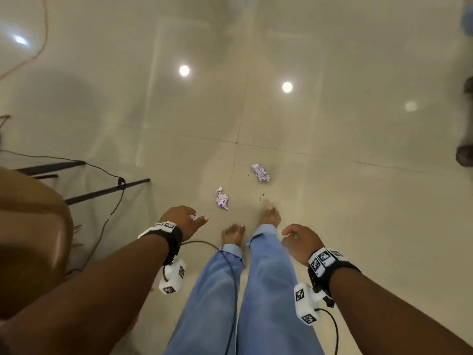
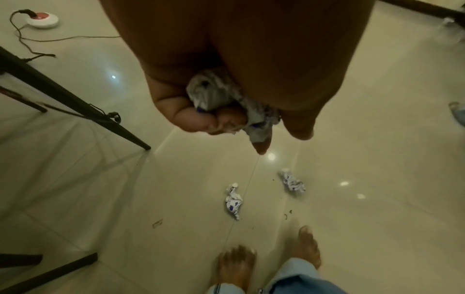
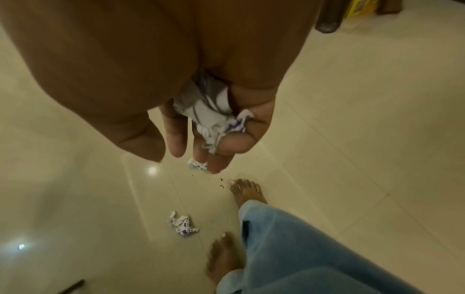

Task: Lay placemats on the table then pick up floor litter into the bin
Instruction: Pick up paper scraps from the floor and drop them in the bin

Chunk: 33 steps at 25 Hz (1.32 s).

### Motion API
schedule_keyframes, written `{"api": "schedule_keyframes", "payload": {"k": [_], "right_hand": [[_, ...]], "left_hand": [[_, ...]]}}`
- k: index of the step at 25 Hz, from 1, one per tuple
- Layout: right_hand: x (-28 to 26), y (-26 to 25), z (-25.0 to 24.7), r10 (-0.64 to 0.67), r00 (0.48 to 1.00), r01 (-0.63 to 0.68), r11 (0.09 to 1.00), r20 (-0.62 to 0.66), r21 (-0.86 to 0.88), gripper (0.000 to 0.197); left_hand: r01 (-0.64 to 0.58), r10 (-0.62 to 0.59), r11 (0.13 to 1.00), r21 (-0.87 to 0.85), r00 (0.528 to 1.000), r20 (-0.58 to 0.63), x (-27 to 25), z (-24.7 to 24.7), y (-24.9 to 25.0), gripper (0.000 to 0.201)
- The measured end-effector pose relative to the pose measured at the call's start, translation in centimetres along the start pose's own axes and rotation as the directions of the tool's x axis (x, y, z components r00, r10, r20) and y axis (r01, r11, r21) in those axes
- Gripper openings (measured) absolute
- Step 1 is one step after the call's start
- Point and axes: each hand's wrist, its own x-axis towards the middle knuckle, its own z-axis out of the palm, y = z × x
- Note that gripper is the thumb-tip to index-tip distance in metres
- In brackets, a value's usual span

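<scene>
the left hand point(image 1: 183, 220) hangs above the tiled floor point(image 1: 332, 201) beside a dark stand leg point(image 1: 107, 191). in the left wrist view its fingers point(image 2: 198, 121) are curled round a crumpled paper wad point(image 2: 214, 95), white with purple print, tucked against the palm, while the thumb sticks out straighter. a corner of that wad peeks out beside the thumb in the head view.

two more crumpled paper scraps lie on the floor ahead of the bare feet point(image 1: 234, 233): the nearer scrap point(image 1: 222, 198) just past the left hand, the farther scrap point(image 1: 261, 172) a little beyond and to the right, the two apart. tiny dark crumbs point(image 1: 261, 198) speckle the tile between them.

these scraps look feather-light, soft and already creased, so they should squash without harm; a pinch on any raised fold ought to lift one, though a loose hold could let it flutter away.

the right hand point(image 1: 299, 239) hovers beside the right leg. the right wrist view shows a second wad point(image 3: 208, 115) in its palm, the outer fingers point(image 3: 234, 147) bent over it and the others hanging straighter, half open.

no bin shows in any view.
</scene>
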Motion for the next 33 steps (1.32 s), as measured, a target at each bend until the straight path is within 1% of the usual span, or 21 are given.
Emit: {"api": "schedule_keyframes", "payload": {"k": [2, 4, 6, 7, 9, 11, 13, 16, 17, 19, 20, 22, 23, 24, 25, 26, 27, 28, 31, 32, 33], "right_hand": [[6.8, 0.1, 0.4, 0.005, 0.998, 0.005, 0.986, 0.058, -0.164, 0.016], [14.9, 0.5, 1.4, 0.036, 0.995, -0.006, 0.955, 0.095, -0.297, 0.015], [22.1, 1.3, 2.7, 0.076, 0.993, -0.036, 0.930, 0.095, -0.367, 0.025], [25.5, 1.2, 3.1, 0.066, 0.994, -0.030, 0.933, 0.091, -0.358, 0.034], [33.1, 1.7, 5.1, 0.044, 0.995, -0.014, 0.947, 0.086, -0.321, 0.050], [38.6, 0.8, 6.0, -0.023, 0.997, 0.042, 0.952, 0.068, -0.304, 0.045], [43.2, -0.3, 6.6, -0.079, 0.996, 0.091, 0.946, 0.051, -0.312, 0.037], [46.8, -1.7, 6.4, -0.058, 0.998, 0.054, 0.904, 0.004, -0.424, 0.044], [46.6, -2.3, 6.0, -0.037, 0.999, 0.035, 0.910, 0.002, -0.413, 0.040], [43.8, -3.4, 4.3, -0.014, 1.000, 0.019, 0.907, 0.015, -0.420, 0.020], [41.3, -3.7, 3.1, -0.011, 1.000, 0.015, 0.890, 0.011, -0.457, 0.020], [35.2, -3.8, 0.7, -0.029, 0.998, 0.000, 0.884, -0.056, -0.467, 0.030], [31.7, -3.7, -0.8, -0.039, 0.992, -0.011, 0.919, -0.120, -0.395, 0.028], [28.0, -3.9, -2.2, -0.040, 0.981, -0.012, 0.964, -0.190, -0.264, 0.024], [25.0, -3.7, -3.2, -0.027, 0.971, -0.007, 0.990, -0.239, -0.140, 0.030], [22.2, -4.0, -4.6, -0.005, 0.968, 0.002, 1.000, -0.251, -0.014, 0.046], [19.2, -4.8, -5.8, -0.002, 0.975, 0.020, 0.996, -0.220, 0.082, 0.061], [16.0, -6.4, -7.6, -0.024, 0.977, 0.057, 0.987, -0.211, 0.151, 0.063], [6.8, -11.8, -13.0, -0.123, 0.960, 0.195, 0.938, -0.251, 0.286, 0.013], [4.3, -13.4, -14.7, -0.131, 0.953, 0.229, 0.901, -0.273, 0.368, 0.007], [1.3, -14.9, -16.5, -0.126, 0.950, 0.250, 0.855, -0.285, 0.454, 0.008]], "left_hand": [[0.037, -0.037, 0.999, -0.003, 0.998, 0.059, 4.5, 3.6, -1.2, 0.051], [0.059, -0.055, 0.998, -0.023, 0.989, 0.139, 11.0, 7.6, -1.5, 0.042], [0.110, -0.089, 0.989, -0.094, 0.975, 0.204, 16.8, 10.6, -1.1, 0.020], [0.120, -0.086, 0.977, -0.174, 0.978, 0.188, 19.5, 11.6, -0.6, 0.012], [0.104, -0.066, 0.952, -0.288, 0.988, 0.140, 25.9, 15.5, 0.3, 0.046], [0.063, -0.025, 0.945, -0.321, 0.992, 0.121, 30.1, 18.4, 1.8, 0.062], [0.088, -0.044, 0.926, -0.367, 0.991, 0.127, 32.9, 21.0, 3.3, 0.057], [0.137, -0.095, 0.916, -0.378, 0.987, 0.128, 35.1, 21.9, 3.9, 0.040], [0.119, -0.081, 0.919, -0.377, 0.990, 0.114, 35.0, 21.4, 3.7, 0.035], [0.073, -0.051, 0.924, -0.376, 0.996, 0.067, 33.8, 19.1, 3.2, 0.018], [0.029, -0.013, 0.933, -0.359, 0.999, 0.047, 32.6, 17.9, 3.0, 0.018], [-0.050, 0.068, 0.947, -0.316, 0.997, 0.045, 28.5, 14.4, 2.7, 0.026], [-0.080, 0.098, 0.946, -0.314, 0.994, 0.041, 25.6, 12.0, 2.6, 0.022], [-0.103, 0.122, 0.944, -0.315, 0.992, 0.039, 22.4, 9.4, 2.6, 0.021], [-0.135, 0.153, 0.939, -0.317, 0.988, 0.029, 19.4, 7.3, 2.8, 0.026], [-0.174, 0.186, 0.934, -0.311, 0.983, 0.008, 16.1, 4.1, 3.2, 0.030], [-0.200, 0.211, 0.927, -0.317, 0.978, 0.000, 12.7, 1.5, 3.9, 0.034], [-0.223, 0.232, 0.920, -0.323, 0.973, -0.011, 9.3, -2.1, 4.8, 0.039], [-0.335, 0.339, 0.888, -0.316, 0.940, -0.043, 0.2, -11.2, 8.5, 0.050], [-0.374, 0.375, 0.883, -0.282, 0.925, -0.053, -1.8, -13.7, 10.0, 0.048], [-0.400, 0.397, 0.885, -0.240, 0.916, -0.063, -4.1, -16.1, 11.9, 0.046]]}}
